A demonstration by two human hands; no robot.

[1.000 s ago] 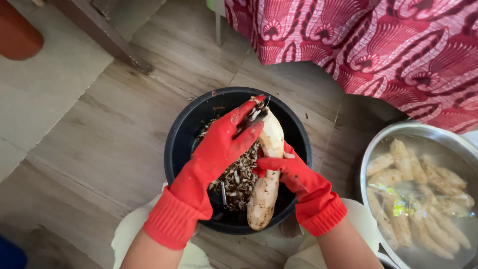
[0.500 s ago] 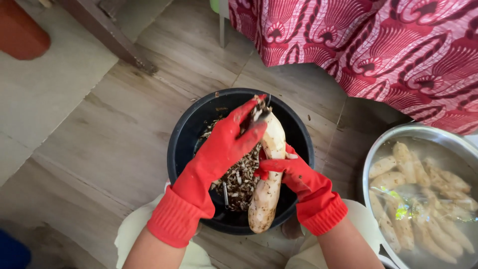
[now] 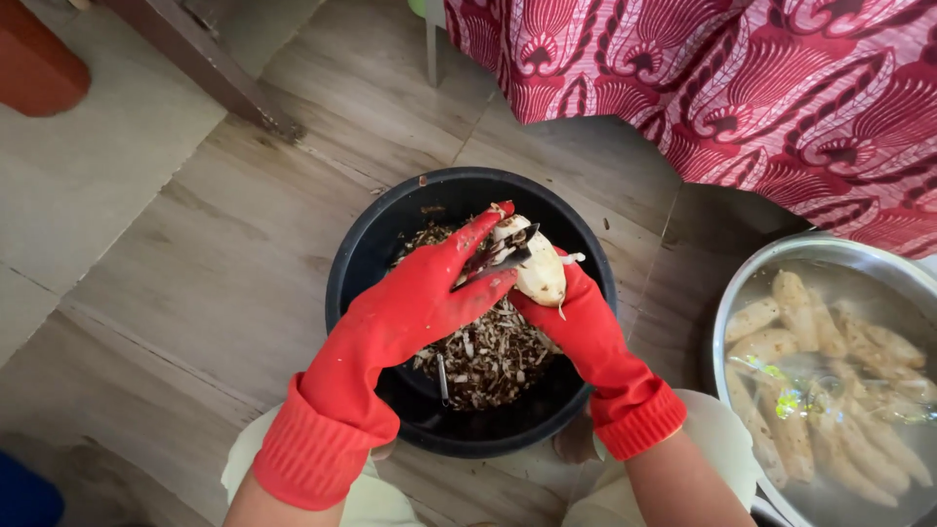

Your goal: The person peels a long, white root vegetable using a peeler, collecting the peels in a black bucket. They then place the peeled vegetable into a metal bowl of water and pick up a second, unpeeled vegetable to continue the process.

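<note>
Nearest, two forearms in red rubber gloves with ribbed cuffs, above pale-clad knees. Left hand (image 3: 420, 303) curled shut around a small peeler (image 3: 503, 256), index finger stretched forward along it, blade laid against the root. Right hand (image 3: 576, 312) wrapped from beneath around a pale, partly peeled cassava root (image 3: 535, 268), fingers closed on its lower part, the upper end poking up between both hands. Held right over a black round bucket (image 3: 361, 263) on the floor, its bottom heaped with brownish peel scraps (image 3: 488, 356); a thin strip dangling from the root. Just to the right of the bucket, close but apart, a steel basin (image 3: 771, 256) filled with water and many peeled cassava roots (image 3: 830, 390) lying submerged, only partly in frame. Underneath all, a wood-look plank floor (image 3: 195, 273), meeting paler tiles on the left. Farther off, at the top right, a red patterned cloth (image 3: 732, 88) hanging down over the basin's far side. At the top left, a dark slanted wooden leg (image 3: 195, 59) and the edge of an orange-brown rounded object (image 3: 34, 63), cut off by the frame.
</note>
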